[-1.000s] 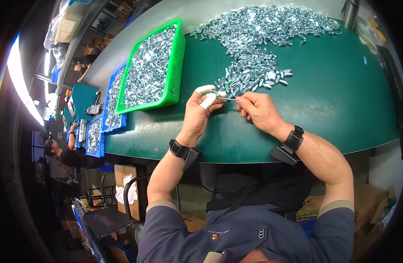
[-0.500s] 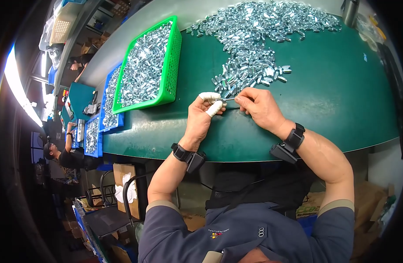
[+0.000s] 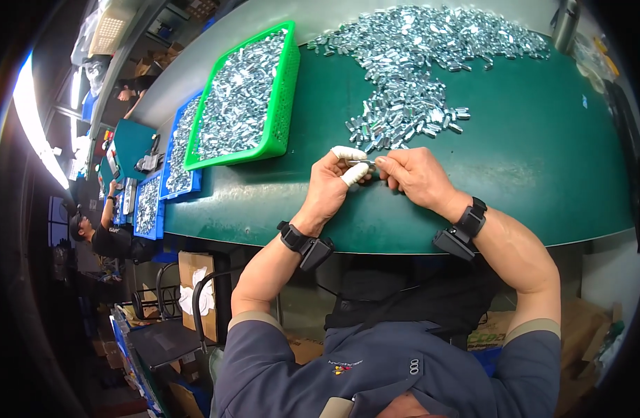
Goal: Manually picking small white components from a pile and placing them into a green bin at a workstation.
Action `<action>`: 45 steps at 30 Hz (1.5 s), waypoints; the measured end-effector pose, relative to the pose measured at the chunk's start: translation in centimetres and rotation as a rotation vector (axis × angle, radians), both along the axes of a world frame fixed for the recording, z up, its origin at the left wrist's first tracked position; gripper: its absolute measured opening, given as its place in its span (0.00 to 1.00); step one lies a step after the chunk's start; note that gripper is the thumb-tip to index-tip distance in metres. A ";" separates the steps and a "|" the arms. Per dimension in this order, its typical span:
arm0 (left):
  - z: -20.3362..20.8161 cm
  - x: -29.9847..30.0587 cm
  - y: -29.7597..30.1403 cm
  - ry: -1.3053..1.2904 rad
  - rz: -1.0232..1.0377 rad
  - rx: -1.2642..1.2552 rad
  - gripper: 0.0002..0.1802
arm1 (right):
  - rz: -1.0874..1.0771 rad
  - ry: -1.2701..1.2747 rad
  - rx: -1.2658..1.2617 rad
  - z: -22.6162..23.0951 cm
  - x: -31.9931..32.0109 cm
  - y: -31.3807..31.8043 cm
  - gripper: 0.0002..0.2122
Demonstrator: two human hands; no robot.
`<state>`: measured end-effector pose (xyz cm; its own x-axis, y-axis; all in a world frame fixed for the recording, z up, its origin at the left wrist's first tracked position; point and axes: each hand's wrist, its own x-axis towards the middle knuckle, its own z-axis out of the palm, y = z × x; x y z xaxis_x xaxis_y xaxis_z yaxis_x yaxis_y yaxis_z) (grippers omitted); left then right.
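Note:
My left hand (image 3: pixel 328 182) is closed, its thumb and forefinger in white finger covers. Pinched between them is a small shiny metal sleeve (image 3: pixel 360 162). Close by on the right, my right hand (image 3: pixel 423 180) has its thumb and forefinger pressed together on a thin metal rod, mostly hidden by the fingers, which meets the sleeve's right end. Both hands are just above the green tabletop (image 3: pixel 515 181), near its front edge. Beyond them spreads a heap of loose metal sleeves (image 3: pixel 403 104), its nearest pieces almost at my fingertips.
Left of the heap, a green basket (image 3: pixel 282 125) full of the metal pieces overlaps a blue tray (image 3: pixel 184 189). Another blue tray (image 3: pixel 149 233) lies farther left. At the back right stands a metal flask (image 3: pixel 565 28). A co-worker (image 3: pixel 100 237) works at the far left.
My hands have come closer together, and less of the rod shows between them. The whole view has shifted slightly, with the basket and heap a little farther right.

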<state>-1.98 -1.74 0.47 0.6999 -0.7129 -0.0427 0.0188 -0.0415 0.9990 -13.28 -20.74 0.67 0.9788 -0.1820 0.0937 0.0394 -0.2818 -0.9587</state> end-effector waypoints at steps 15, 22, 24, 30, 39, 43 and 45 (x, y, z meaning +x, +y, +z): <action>8.8 3.8 4.2 -1.281 0.217 0.241 0.15 | -0.079 0.006 0.334 -0.8 0.4 -0.5 0.19; 3.1 0.9 -0.4 -1.206 0.004 0.552 0.15 | -0.092 -0.021 0.331 -0.8 0.3 -0.6 0.19; 2.9 0.9 -0.9 -1.217 0.032 0.571 0.15 | -0.097 -0.023 0.317 -0.6 0.3 -0.5 0.19; 2.4 1.1 -1.4 -1.213 0.060 0.518 0.14 | -0.107 -0.016 0.222 0.1 0.0 -0.6 0.18; 1.7 2.7 0.0 -0.156 0.142 0.181 0.12 | -0.014 0.006 0.210 0.2 -0.1 -0.3 0.17; 1.2 2.0 0.5 0.088 0.169 -0.006 0.14 | -0.006 0.014 0.197 0.1 -0.3 -0.2 0.17; 1.2 1.6 0.6 0.142 0.182 -0.052 0.15 | -0.006 0.010 0.197 0.1 -0.2 -0.2 0.17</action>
<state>-0.38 -1.16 1.63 0.8066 -0.5795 -0.1164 0.1618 0.0270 0.9865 -13.53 -20.97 0.77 0.9783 -0.2021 0.0458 0.0283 -0.0886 -0.9957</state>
